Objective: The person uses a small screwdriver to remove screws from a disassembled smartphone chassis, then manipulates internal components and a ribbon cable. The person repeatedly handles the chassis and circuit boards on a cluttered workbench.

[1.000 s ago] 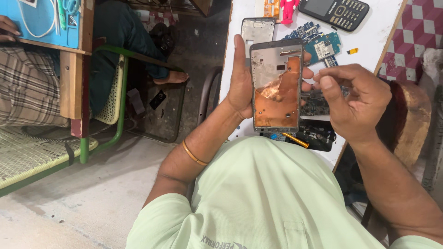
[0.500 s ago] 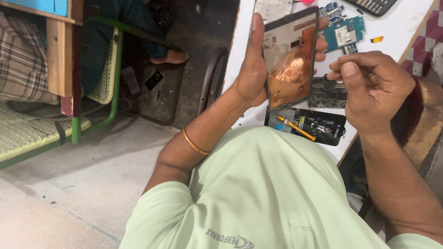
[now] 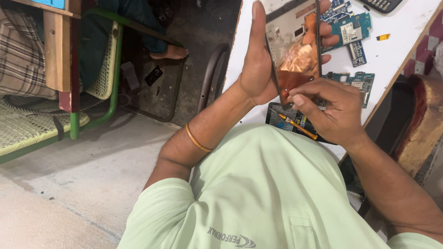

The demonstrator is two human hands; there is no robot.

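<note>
Above the near edge of the white surface [image 3: 397, 50], the left hand [image 3: 258, 69] holds an opened phone frame [image 3: 297, 50] upright, its grip clamped on the frame's long sides, thumb along one edge and fingers [image 3: 326, 32] wrapped round the other. Copper-coloured foil covers the frame's lower inside. The right hand [image 3: 334, 110] has its fingers drawn together at the frame's bottom corner; whether they pinch anything cannot be told. Just below lies an orange-handled screwdriver [image 3: 297, 127] on a dark tray [image 3: 277, 121]. Blue-green circuit boards [image 3: 350, 34] lie toward the far edge. A gold bangle [image 3: 197, 138] circles the left forearm.
</note>
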